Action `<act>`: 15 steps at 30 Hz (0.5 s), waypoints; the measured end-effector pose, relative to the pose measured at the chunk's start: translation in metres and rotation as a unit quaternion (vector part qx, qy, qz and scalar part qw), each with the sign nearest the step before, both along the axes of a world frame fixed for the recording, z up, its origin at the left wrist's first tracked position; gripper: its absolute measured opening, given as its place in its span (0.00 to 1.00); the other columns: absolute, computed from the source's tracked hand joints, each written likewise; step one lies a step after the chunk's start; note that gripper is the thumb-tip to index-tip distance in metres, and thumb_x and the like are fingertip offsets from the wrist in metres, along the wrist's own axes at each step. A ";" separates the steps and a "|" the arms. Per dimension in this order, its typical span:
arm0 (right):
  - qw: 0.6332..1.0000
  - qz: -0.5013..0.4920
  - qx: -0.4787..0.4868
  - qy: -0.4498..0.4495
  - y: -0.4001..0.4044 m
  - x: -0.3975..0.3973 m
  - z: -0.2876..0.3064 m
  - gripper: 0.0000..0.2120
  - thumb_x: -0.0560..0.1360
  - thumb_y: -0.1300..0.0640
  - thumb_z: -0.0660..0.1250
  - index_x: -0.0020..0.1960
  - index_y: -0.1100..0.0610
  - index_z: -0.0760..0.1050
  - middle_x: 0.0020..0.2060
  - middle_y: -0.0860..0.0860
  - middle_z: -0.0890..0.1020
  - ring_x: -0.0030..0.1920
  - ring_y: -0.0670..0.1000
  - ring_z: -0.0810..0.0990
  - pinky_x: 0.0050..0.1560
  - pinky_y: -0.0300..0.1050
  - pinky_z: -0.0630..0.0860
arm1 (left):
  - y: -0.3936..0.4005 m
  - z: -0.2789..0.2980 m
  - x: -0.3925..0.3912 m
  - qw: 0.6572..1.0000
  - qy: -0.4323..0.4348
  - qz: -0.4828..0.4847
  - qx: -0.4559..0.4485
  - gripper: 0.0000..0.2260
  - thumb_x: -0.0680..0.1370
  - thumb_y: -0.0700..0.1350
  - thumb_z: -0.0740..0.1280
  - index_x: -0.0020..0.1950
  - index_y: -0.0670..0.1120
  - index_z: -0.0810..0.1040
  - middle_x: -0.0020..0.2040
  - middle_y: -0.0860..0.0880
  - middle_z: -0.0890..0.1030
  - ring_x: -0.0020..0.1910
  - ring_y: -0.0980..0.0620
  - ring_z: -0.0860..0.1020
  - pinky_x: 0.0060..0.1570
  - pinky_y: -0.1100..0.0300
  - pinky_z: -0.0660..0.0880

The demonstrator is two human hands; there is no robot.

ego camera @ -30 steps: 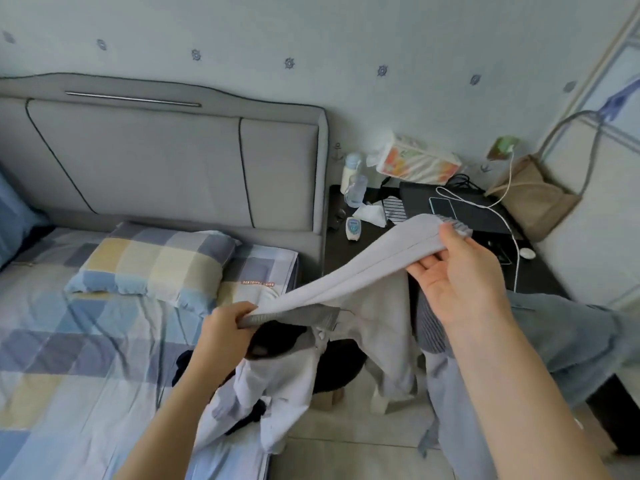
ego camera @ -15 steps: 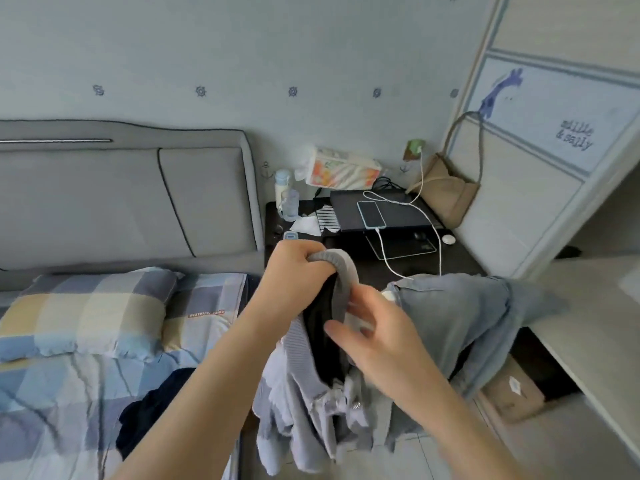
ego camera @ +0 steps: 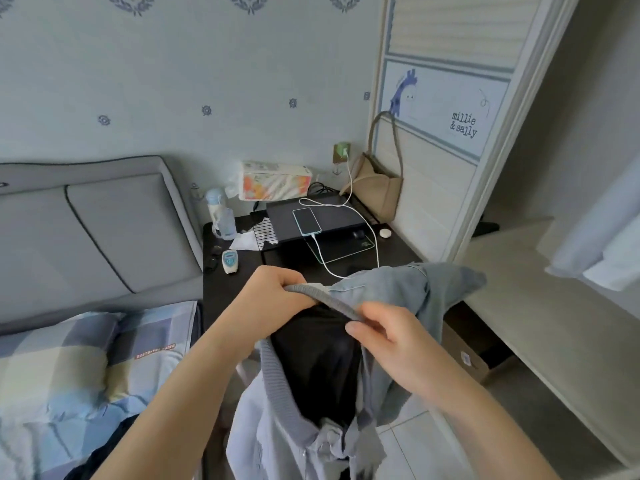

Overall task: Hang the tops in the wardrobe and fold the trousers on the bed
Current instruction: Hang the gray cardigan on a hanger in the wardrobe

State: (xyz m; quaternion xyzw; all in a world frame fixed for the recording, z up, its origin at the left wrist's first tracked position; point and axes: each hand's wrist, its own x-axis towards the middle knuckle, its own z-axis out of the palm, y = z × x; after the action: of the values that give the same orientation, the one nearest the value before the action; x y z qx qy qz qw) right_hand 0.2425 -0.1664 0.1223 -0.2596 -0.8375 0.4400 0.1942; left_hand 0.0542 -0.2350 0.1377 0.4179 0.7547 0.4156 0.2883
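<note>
While nothing from this armful had yet gone onto a rail, the person stood between the bed (ego camera: 52, 386) on the left and the open wardrobe (ego camera: 540, 306) on the right, so the job looked to be in its early part. The bundle of clothes hung in front of the chest, held up at the near centre: a pale grey-blue top with a ribbed collar (ego camera: 325, 297), a black garment (ego camera: 318, 362) tucked inside it, and a light denim shirt (ego camera: 408, 289) draped off to the right over the edge of the dark desk (ego camera: 242, 289). A dark garment (ego camera: 104, 459) lay on the bed at the near left, unfolded; whether it was trousers could not be told. One pale piece of cloth (ego camera: 602, 244) showed at the far right inside the wardrobe, apparently hanging already. My read: hanging was about to begin, folding had not started.

Now the hands. The left hand (ego camera: 266, 299) was raised, wrist bent, its fingers curled tightly over the ribbed collar and bunching it. The right hand (ego camera: 391, 337) sat just right of it, thumb (ego camera: 360, 329) laid on top of the collar band, the other fingers curled under the cloth, pinching the band. Both forearms rose from the near edge and converged on the collar. No hanger could be seen in either hand.

On the desk beyond lay a phone (ego camera: 306, 221) on its charging cable, a tissue pack (ego camera: 273, 181) and a beige bag (ego camera: 377, 188).
</note>
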 end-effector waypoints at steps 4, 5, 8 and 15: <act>0.992 -0.001 -0.119 0.037 0.021 0.032 0.005 0.17 0.79 0.52 0.63 0.36 0.59 0.67 0.32 0.52 0.64 0.35 0.49 0.64 0.38 0.44 0.61 | 0.018 -0.003 0.019 0.999 -0.016 -0.035 -0.015 0.07 0.71 0.43 0.73 0.35 0.41 0.80 0.30 0.50 0.75 0.31 0.58 0.71 0.35 0.66 0.68; 0.991 -0.001 -0.131 0.041 0.027 0.041 0.004 0.17 0.79 0.51 0.63 0.38 0.63 0.69 0.33 0.53 0.66 0.36 0.49 0.65 0.40 0.45 0.62 | 0.026 -0.004 0.028 0.999 -0.020 -0.040 -0.008 0.07 0.71 0.42 0.73 0.35 0.41 0.81 0.30 0.51 0.76 0.31 0.59 0.72 0.35 0.67 0.69; 0.984 -0.012 -0.160 0.071 0.047 0.066 0.005 0.16 0.79 0.52 0.62 0.40 0.63 0.76 0.33 0.56 0.74 0.37 0.50 0.72 0.42 0.44 0.68 | 0.047 -0.006 0.049 0.998 -0.023 -0.050 0.012 0.07 0.69 0.43 0.76 0.36 0.42 0.81 0.27 0.53 0.75 0.28 0.59 0.70 0.30 0.71 0.67; 0.935 -0.188 -0.251 0.165 0.098 0.138 0.006 0.10 0.78 0.61 0.63 0.45 0.67 0.79 0.40 0.60 0.82 0.44 0.56 0.80 0.47 0.44 0.74 | 0.108 -0.034 0.104 0.977 0.189 -0.103 -0.010 0.11 0.69 0.40 0.75 0.41 0.55 0.79 0.34 0.59 0.80 0.34 0.63 0.78 0.38 0.69 0.74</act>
State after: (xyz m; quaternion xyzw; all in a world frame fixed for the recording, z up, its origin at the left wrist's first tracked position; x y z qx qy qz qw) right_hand 0.3801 -0.0683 0.1282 -0.3767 -0.5919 0.6276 0.3373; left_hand 0.1586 -0.1269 0.1036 0.5610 0.7529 0.2895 0.1861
